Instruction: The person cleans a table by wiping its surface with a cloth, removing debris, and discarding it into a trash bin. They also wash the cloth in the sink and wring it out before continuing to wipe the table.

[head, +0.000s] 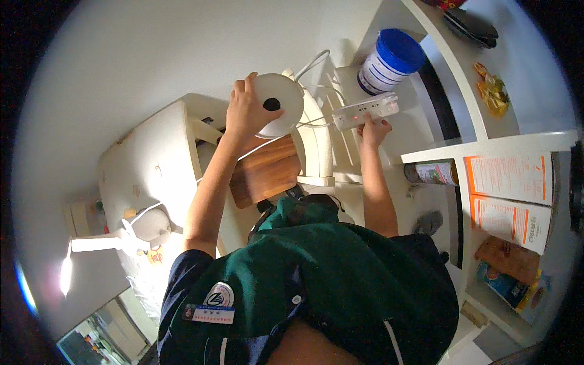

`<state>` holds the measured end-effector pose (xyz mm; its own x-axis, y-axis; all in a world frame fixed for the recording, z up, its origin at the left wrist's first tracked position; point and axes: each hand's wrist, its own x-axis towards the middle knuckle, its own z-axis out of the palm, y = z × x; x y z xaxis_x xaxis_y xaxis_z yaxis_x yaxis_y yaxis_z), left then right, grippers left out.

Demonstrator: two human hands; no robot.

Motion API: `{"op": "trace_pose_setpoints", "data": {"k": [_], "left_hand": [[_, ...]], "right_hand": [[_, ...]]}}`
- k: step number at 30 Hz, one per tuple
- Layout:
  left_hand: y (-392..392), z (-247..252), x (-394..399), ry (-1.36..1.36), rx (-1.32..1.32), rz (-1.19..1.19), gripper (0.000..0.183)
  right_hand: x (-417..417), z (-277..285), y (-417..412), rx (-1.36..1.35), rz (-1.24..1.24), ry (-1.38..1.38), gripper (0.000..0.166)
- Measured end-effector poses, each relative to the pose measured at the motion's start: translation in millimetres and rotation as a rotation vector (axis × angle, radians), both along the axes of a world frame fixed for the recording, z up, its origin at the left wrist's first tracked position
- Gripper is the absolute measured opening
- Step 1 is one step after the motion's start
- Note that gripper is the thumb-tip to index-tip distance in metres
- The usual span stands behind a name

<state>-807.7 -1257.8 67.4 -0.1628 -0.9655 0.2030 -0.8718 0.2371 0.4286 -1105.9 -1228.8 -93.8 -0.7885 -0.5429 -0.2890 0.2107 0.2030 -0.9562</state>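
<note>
In my left hand (244, 112) is a white round, disc-shaped object (288, 102) with a black circle at its middle. The fingers wrap its left rim, and the thumb lies near the black circle. My right hand (375, 131) grips the lower edge of a white power strip (365, 112) with its socket face in view. A small red light glows on the strip. White cords (315, 86) run between the area behind the disc and the left end of the strip. Part of the disc is covered by my left hand.
A tub with a blue lid (397, 50) stands behind the strip. Shelves (456, 82) on the right hold orange-and-white boxes (508, 180) and a jar (431, 173). Below the disc are a wood-grain board (267, 169) and a cream curved panel (317, 146). A lit white lamp (98, 242) stands left.
</note>
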Motion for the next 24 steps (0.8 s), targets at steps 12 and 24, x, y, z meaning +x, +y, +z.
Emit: {"op": "trace_pose_setpoints", "data": {"k": [12, 24], "left_hand": [[2.0, 2.7, 4.1, 0.126, -0.125, 0.121, 0.092], [0.9, 4.4, 35.0, 0.165, -0.148, 0.201, 0.093]], "right_hand": [[-8.3, -22.5, -2.3, -0.122, 0.118, 0.01, 0.021], [7.8, -7.1, 15.7, -0.187, 0.05, -0.061, 0.024]]}}
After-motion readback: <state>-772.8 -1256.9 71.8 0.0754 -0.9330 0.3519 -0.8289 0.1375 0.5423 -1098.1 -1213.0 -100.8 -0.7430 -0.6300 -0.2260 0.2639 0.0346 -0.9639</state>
